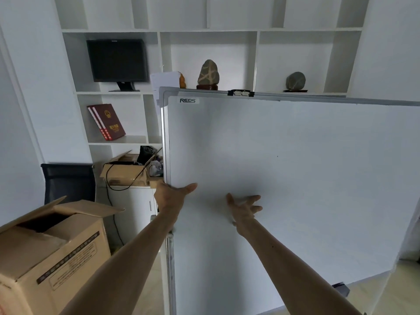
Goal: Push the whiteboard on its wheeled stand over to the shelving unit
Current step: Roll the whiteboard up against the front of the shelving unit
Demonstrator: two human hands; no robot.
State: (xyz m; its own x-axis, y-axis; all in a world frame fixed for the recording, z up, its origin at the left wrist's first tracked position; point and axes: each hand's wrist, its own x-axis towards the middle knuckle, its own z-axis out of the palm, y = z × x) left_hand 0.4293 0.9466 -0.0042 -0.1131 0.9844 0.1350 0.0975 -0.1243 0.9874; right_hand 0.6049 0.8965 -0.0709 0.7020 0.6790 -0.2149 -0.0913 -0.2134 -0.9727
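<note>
The left hand (172,196) clamps the whiteboard (284,178) by its frame edge to steer; the right hand (244,209), fingers spread (palm flat, apparently), pushes toward the shelving unit (159,64).

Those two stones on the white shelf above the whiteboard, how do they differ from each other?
The tall grey-brown stone with pale crossing veins stands upright and pointed, while the small rounded grey stone is lower and lump-shaped. The tall one sits in the middle compartment, just right of the board's top left corner; the rounded one sits in the compartment to the right. The tall one's veins are bolder. Both rest on dark stands.
</note>
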